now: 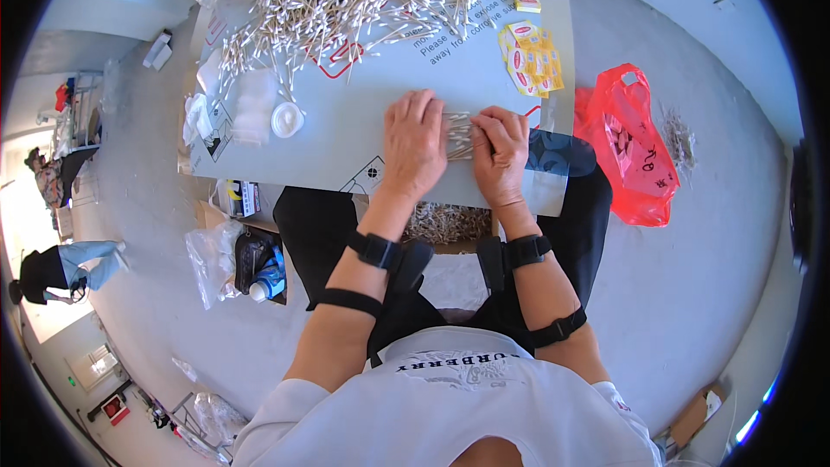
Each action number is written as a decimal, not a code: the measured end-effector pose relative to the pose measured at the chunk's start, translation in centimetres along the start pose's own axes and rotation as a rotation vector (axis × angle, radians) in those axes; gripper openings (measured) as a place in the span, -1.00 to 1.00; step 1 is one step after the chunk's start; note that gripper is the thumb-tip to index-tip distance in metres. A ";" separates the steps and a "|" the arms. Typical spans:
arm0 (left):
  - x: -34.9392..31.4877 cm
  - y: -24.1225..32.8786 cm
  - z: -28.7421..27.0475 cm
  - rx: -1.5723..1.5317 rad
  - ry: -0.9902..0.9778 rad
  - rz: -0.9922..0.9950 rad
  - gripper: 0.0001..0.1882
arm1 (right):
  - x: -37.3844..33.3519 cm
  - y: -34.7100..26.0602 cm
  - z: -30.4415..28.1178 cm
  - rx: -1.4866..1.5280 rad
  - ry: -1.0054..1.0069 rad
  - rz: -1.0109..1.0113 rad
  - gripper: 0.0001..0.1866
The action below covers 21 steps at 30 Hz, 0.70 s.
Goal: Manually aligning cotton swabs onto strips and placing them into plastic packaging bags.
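toward the left of the grey tabletop (337,125) sit a translucent white stack (254,105) and a round white container (287,120), with a heap of loose cotton swabs (346,0) over its far side. near the tabletop's front edge, between the two hands, lies a small bunch of swabs (460,134): the left hand (416,145) rests palm down against it, thumb hidden, and the right hand (502,156) curls at its other end, though i cannot tell whether either grips. yellow packets (531,60) lie by the tabletop's right edge, a red plastic bag (638,151) beyond it.
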<state>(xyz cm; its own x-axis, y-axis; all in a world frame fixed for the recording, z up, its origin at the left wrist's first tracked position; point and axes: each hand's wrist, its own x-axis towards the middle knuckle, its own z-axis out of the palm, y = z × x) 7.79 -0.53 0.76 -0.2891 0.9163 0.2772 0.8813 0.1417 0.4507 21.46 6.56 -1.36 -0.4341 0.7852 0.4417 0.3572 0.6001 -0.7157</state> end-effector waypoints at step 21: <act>-0.7 -0.1 1.8 -0.319 0.269 -0.203 -0.37 | -1.4 -2.1 1.4 0.672 0.250 0.456 -0.56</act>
<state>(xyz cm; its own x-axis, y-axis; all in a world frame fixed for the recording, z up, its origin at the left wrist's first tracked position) 8.57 -0.55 -1.01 -0.5679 0.7459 0.3481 0.6502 0.1472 0.7454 20.17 4.03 -1.23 -0.1434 0.9862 0.0823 -0.1489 0.0607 -0.9870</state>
